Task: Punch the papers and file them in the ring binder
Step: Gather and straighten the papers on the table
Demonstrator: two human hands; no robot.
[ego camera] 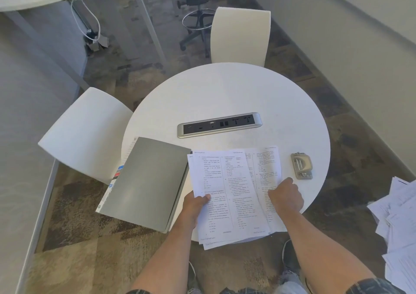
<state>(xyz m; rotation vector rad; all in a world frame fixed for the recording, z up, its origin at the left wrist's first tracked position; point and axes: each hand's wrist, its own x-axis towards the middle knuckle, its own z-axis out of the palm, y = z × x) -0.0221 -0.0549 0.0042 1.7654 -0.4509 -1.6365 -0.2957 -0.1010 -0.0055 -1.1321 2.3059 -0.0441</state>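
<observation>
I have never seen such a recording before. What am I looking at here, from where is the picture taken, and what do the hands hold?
There is no machine: a person works with bare hands. The single picture comes from a camera worn on the head, looking down. On the round white table lie a closed grey ring binder, a spread of printed papers, a metal hole punch and a built-in socket strip. The left hand grips the left edge of the papers, thumb on top. The right hand has its fingers curled on the sheets at the right. The binder is closed and the punch untouched.
</observation>
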